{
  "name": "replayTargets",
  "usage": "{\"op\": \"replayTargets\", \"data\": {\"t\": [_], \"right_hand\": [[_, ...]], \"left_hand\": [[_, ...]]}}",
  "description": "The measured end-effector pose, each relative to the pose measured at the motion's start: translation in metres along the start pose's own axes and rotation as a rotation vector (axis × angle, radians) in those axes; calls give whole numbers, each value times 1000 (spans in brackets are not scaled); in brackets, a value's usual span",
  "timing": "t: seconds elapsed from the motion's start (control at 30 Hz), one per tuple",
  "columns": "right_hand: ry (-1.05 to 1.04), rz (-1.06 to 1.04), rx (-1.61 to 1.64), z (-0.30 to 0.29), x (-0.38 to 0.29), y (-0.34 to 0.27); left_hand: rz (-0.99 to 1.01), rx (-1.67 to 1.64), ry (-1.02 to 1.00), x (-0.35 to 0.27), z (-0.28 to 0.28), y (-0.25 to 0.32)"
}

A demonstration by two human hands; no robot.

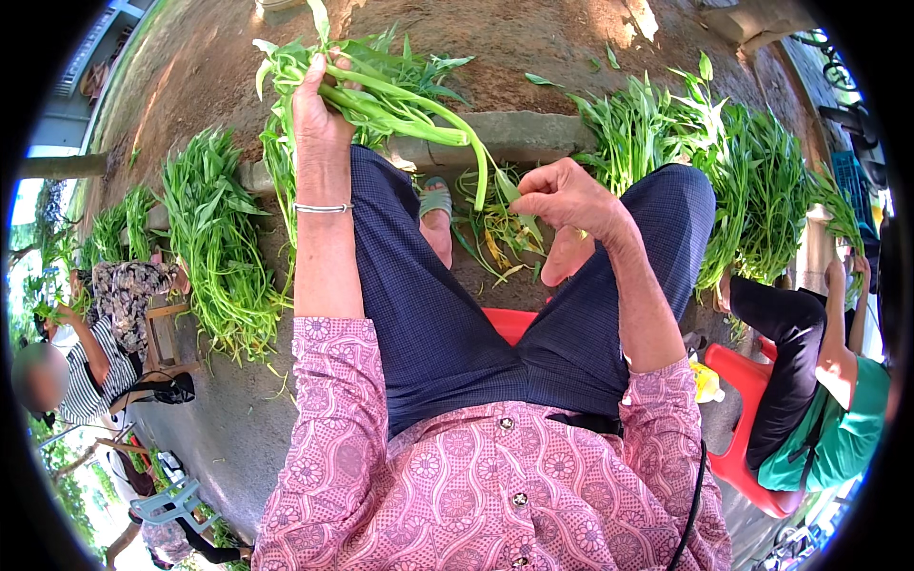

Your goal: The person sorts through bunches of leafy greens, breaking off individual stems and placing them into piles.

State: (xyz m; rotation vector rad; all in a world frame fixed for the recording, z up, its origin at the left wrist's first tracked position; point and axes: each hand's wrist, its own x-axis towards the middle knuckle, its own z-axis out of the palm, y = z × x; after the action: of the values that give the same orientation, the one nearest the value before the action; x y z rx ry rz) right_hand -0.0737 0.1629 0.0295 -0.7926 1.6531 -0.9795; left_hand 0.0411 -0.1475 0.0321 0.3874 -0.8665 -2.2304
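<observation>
My left hand, with a metal bangle at the wrist, grips a bunch of leafy greens with thick hollow-looking stems. The cut stem ends point right, and one thin stem bends down between my hands. My right hand is to the right of the bunch, thumb and forefinger pinched on a single long green leaf. Below, between my feet, lie loose stems and yellowed leaves on the ground.
Heaps of greens lie left and right, along a concrete kerb. A person in green sits at right on a red plastic stool; a person in a striped top sits at left. A yellow bottle stands near my right side.
</observation>
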Motion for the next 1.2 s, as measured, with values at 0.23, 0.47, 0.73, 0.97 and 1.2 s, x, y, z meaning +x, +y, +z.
{"op": "replayTargets", "data": {"t": [0.23, 0.47, 0.73, 0.97, 1.2], "right_hand": [[143, -43, -608, 11, 13, 28], [462, -121, -505, 5, 13, 23], [530, -175, -297, 5, 14, 16], [487, -132, -101, 6, 12, 15], [596, -129, -120, 0, 12, 15]], "left_hand": [[6, 53, -77, 0, 2, -1], [2, 170, -117, -12, 19, -4], [-64, 221, -195, -18, 32, -10], [-67, 302, -200, -23, 41, -17], [-115, 377, -275, -34, 54, -28]]}}
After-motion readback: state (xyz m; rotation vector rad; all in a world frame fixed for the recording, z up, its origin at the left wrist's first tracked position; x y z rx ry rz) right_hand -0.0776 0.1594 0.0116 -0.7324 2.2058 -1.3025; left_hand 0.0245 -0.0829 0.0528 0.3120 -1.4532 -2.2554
